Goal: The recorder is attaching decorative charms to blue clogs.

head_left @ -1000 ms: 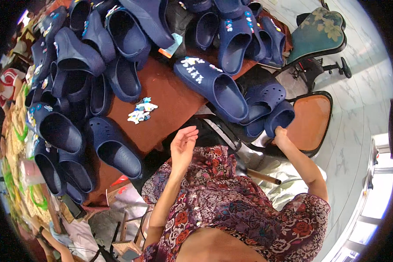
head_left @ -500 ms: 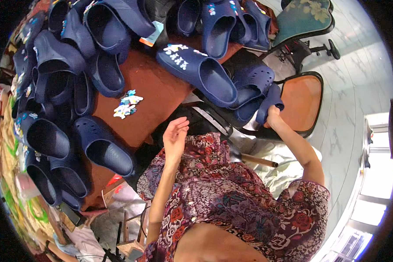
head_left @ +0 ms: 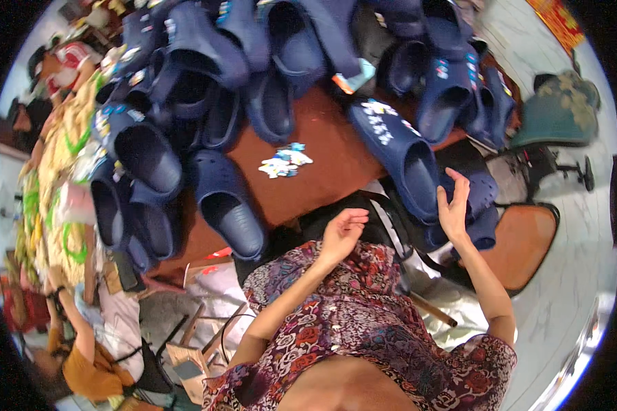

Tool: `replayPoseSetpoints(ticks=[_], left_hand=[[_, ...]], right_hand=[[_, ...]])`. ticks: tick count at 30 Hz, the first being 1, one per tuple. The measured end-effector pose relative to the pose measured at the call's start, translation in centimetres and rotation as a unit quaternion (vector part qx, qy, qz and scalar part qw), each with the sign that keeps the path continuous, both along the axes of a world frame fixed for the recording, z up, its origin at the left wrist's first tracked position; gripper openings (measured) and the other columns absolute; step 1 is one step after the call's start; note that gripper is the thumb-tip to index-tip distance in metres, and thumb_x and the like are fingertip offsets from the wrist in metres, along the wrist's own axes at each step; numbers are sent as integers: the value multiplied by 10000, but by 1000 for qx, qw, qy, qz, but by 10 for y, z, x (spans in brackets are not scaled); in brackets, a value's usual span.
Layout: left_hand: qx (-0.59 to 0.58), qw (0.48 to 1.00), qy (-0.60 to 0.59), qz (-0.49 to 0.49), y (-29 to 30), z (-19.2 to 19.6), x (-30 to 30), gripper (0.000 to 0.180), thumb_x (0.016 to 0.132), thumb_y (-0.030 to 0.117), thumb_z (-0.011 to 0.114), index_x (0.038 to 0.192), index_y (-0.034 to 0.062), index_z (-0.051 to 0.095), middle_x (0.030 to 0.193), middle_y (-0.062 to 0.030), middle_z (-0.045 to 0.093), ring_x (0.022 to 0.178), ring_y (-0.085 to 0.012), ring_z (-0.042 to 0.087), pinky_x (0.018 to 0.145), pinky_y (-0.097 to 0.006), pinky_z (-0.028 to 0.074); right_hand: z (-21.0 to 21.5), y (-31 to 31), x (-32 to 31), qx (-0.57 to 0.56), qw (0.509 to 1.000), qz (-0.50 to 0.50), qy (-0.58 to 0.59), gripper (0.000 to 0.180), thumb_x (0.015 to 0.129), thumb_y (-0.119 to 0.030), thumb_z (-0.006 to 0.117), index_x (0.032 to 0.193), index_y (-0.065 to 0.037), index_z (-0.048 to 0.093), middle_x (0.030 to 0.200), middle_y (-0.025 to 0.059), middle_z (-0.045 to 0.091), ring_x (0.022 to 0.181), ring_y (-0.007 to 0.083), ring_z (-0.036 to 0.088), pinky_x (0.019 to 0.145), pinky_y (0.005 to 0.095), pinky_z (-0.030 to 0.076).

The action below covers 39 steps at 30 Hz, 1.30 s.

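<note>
Right hand [head_left: 454,209], fingers spread and holding nothing, rests against the rim of a navy clog [head_left: 399,154] that lies at the near right edge of the counter [head_left: 322,178], its toe strap set with small white charms. Left hand [head_left: 343,231], loosely curled and empty, hovers above the near counter edge, clear of the shoes. Just beyond the right hand, further navy clogs [head_left: 476,205] are stacked on the orange seat of a chair [head_left: 524,240]. A plain navy clog [head_left: 227,205] lies left of the left hand, and a small cluster of blue and white charms [head_left: 284,161] sits on bare brown counter between the two clogs. A heap of navy clogs [head_left: 206,61] covers the far counter. A green office chair [head_left: 559,113] stands at far right.
</note>
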<state>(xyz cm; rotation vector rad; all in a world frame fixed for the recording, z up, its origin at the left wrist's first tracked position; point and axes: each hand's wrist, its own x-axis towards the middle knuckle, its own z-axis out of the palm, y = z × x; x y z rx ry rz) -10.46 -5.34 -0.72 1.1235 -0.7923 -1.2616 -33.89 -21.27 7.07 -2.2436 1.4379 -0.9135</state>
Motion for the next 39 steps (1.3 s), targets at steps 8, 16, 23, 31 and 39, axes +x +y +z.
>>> replayPoseSetpoints(ticks=[8, 16, 23, 31, 39], left_hand=[[37, 995, -21, 86, 13, -6, 25, 284, 912, -25, 542, 1193, -10, 580, 1112, -74, 641, 1066, -147, 603, 923, -278, 483], [56, 988, 0, 141, 23, 1, 43, 310, 910, -44, 483, 1204, -6, 575, 1111, -92, 646, 1046, -146, 600, 948, -278, 470], [-5, 982, 5, 190, 22, 58, 44, 312, 913, -24, 496, 1215, -8, 572, 1124, -96, 644, 1049, -145, 600, 958, -289, 466], [-43, 979, 45, 195, 12, 75, 43, 323, 937, 2, 531, 1258, -24, 547, 1176, -92, 615, 1117, -159, 570, 1006, -305, 437], [-2, 976, 180, 124, -28, 81, 36, 495, 974, 152, 550, 1403, -45, 401, 1376, -131, 505, 1253, -186, 496, 1074, -325, 366]], right_hand=[[-2, -60, 64, -42, 995, 92, 20, 478, 887, -73, 585, 1346, -17, 464, 1254, 194, 542, 1200, 364, 517, 1039, 398, 384], [27, -5, 91, 33, 991, 129, 3, 364, 858, 28, 528, 1219, -8, 508, 1089, 197, 544, 983, 353, 585, 870, 399, 463], [5, 35, 134, 120, 985, 127, -3, 436, 850, -51, 629, 1247, 17, 461, 1078, 161, 499, 864, 239, 538, 821, 358, 462], [5, 35, 153, 204, 956, 196, -75, 529, 870, -136, 709, 1300, 23, 445, 1122, 152, 494, 942, 205, 546, 826, 329, 525], [7, 0, 135, 275, 943, 134, -132, 222, 997, -238, 558, 1073, -31, 589, 845, 20, 624, 729, 81, 547, 669, 243, 458]])
